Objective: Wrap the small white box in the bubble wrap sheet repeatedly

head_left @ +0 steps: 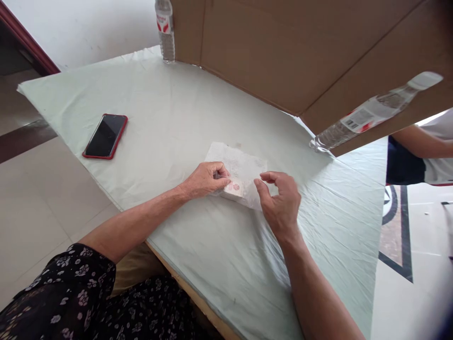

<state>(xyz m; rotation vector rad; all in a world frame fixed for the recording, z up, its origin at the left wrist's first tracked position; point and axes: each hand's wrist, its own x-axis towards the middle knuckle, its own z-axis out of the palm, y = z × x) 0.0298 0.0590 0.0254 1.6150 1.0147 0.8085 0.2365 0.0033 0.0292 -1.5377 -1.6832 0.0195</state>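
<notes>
Hands working a white tissue at mid-frame on the counter.
The red phone point(105, 136) lies at left; the left hand point(205, 179) pinches the tissue point(240, 171) at its near edge, the right hand point(281, 203) hovers half-curled beside it. A fold seems under way; next, the right fingers need an edge.

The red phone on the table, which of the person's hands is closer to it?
Left. The left hand lies right of the red phone, on the white packet; the right hand is farther right.

White folded tissue point(240, 171), pink-printed, flat on table centre
</notes>
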